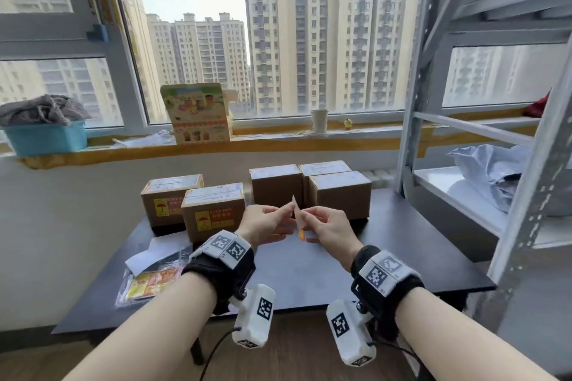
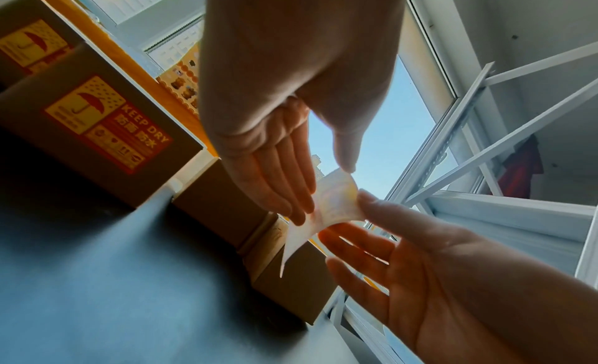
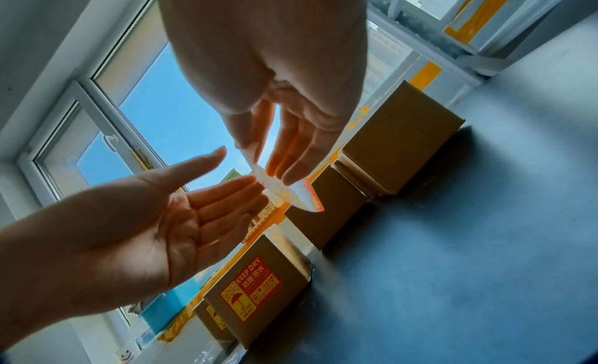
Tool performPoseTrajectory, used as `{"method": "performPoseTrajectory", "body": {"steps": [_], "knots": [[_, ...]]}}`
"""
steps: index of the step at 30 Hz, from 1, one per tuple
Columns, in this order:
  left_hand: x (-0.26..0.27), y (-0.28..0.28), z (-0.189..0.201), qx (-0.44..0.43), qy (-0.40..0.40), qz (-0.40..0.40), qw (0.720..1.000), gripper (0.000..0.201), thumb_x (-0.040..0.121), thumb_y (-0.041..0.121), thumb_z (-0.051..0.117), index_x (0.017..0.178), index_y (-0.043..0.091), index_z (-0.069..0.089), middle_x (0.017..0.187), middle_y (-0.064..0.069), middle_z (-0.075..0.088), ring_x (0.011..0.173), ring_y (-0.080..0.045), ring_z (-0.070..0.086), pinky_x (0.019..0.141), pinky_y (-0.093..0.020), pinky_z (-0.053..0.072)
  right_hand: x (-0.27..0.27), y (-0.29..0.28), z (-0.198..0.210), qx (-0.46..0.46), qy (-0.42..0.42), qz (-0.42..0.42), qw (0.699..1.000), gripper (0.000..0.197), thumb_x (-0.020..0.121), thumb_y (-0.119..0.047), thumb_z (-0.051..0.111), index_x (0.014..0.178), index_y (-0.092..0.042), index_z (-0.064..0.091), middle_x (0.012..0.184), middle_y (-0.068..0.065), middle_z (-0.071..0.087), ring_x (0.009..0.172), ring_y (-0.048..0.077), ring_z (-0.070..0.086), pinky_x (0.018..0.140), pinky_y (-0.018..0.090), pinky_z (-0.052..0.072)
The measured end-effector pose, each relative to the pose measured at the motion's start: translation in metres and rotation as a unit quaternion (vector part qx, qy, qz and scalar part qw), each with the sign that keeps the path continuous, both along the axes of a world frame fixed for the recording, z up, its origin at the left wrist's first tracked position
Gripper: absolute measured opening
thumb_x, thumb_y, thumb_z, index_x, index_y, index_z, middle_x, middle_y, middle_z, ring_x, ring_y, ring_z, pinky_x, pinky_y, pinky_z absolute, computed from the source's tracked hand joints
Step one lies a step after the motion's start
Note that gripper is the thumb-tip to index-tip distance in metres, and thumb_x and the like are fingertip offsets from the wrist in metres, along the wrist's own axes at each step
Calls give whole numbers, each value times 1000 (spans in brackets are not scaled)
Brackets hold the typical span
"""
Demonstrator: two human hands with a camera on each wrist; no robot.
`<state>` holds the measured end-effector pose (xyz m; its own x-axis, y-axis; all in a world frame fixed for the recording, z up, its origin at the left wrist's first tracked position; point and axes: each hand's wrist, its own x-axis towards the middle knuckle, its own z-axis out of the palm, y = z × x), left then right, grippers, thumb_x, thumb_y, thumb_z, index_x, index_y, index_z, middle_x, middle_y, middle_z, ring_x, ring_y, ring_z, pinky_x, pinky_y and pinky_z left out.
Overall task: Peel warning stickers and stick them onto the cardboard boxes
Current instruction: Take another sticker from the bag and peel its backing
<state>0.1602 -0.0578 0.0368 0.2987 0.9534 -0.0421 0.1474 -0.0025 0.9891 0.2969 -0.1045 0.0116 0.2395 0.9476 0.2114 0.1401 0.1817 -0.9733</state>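
Note:
Both hands hold one warning sticker (image 1: 299,221) in the air above the black table (image 1: 387,244). My left hand (image 1: 289,210) pinches its white upper corner between thumb and fingertips. My right hand (image 1: 305,214) pinches the part that hangs down with an orange edge. The left wrist view shows the sticker (image 2: 336,203) curled between the left hand (image 2: 327,190) and the right hand (image 2: 344,214). Behind stand two cardboard boxes with red-yellow KEEP DRY stickers (image 1: 213,216) (image 1: 165,199), and three plain boxes (image 1: 275,192) (image 1: 340,196) (image 1: 325,168).
A clear bag of spare stickers (image 1: 151,284) and loose white paper (image 1: 161,252) lie at the table's left front. A grey metal shelf rack (image 1: 526,182) stands close on the right. The window sill holds a printed carton (image 1: 198,114), a paper cup (image 1: 319,120) and a blue tub (image 1: 46,138).

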Motion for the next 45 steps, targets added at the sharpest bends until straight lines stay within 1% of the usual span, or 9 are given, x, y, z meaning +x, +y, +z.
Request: {"method": "performPoseTrajectory", "body": {"steps": [9, 13, 17, 23, 29, 33, 39, 43, 45], "knots": [[34, 3, 9, 5, -6, -15, 1000, 29, 86, 26, 66, 102, 2, 67, 98, -16, 71, 85, -26, 70, 83, -34, 55, 30, -5, 2, 15, -41, -8, 999, 21, 86, -23, 65, 100, -7, 71, 83, -2, 67, 76, 6, 59, 62, 16, 48], [44, 10, 9, 8, 16, -17, 1000, 16, 90, 9, 58, 103, 2, 63, 84, -13, 67, 67, -18, 65, 67, -27, 54, 50, -2, 2, 18, -17, -75, 997, 20, 82, -24, 70, 94, -8, 69, 91, 9, 69, 83, 16, 62, 72, 28, 50], [49, 19, 5, 27, 45, -43, 998, 7, 89, 4, 58, 90, 5, 64, 82, -11, 67, 62, -13, 64, 59, -20, 54, 75, 3, -2, 0, -67, -152, 986, 30, 77, -23, 76, 101, -9, 64, 93, 2, 63, 87, 15, 60, 77, 23, 48], [66, 28, 0, 16, 41, -89, 995, 7, 88, 3, 62, 84, 9, 63, 77, -7, 67, 53, -5, 66, 58, -19, 55, 102, 9, -1, -37, -46, -117, 991, 13, 79, -11, 74, 78, -14, 62, 76, 4, 64, 68, 12, 59, 56, 14, 44], [92, 41, -7, 40, 39, -55, 997, 9, 84, 0, 65, 90, 5, 60, 77, -9, 64, 63, -14, 62, 49, -16, 53, 128, 24, 6, -43, -59, -107, 992, 16, 82, -2, 68, 73, -13, 59, 70, 4, 60, 60, 12, 57, 46, 9, 44], [112, 59, -18, 25, 28, -17, 999, 16, 82, -1, 68, 83, 7, 54, 88, -17, 63, 66, -18, 62, 66, -31, 57, 142, 39, 7, -55, -63, -91, 992, 18, 83, 2, 66, 72, -10, 59, 70, 5, 59, 59, 14, 57, 47, 12, 49], [131, 84, -34, 48, 57, 24, 997, 17, 76, 3, 75, 74, 10, 60, 69, -6, 61, 57, -13, 55, 48, -16, 48, 167, 66, -8, -74, -85, -102, 988, 19, 82, 2, 67, 71, -11, 59, 69, 6, 61, 61, 16, 60, 56, 19, 55], [139, 98, -46, 79, 79, 54, 992, 16, 67, 12, 83, 68, 16, 68, 81, -11, 73, 75, -21, 66, 75, -32, 56, 178, 84, -21, -79, -118, -128, 981, 24, 75, -1, 74, 65, -18, 61, 69, 6, 65, 72, 25, 64, 76, 41, 58], [143, 102, -51, 94, 86, 71, 989, 15, 65, 13, 85, 70, 15, 70, 78, -9, 72, 70, -18, 64, 71, -30, 54, 180, 92, -25, -76, -138, -141, 977, 26, 73, -4, 76, 62, -22, 62, 70, 5, 66, 74, 23, 64, 78, 40, 57]]}}
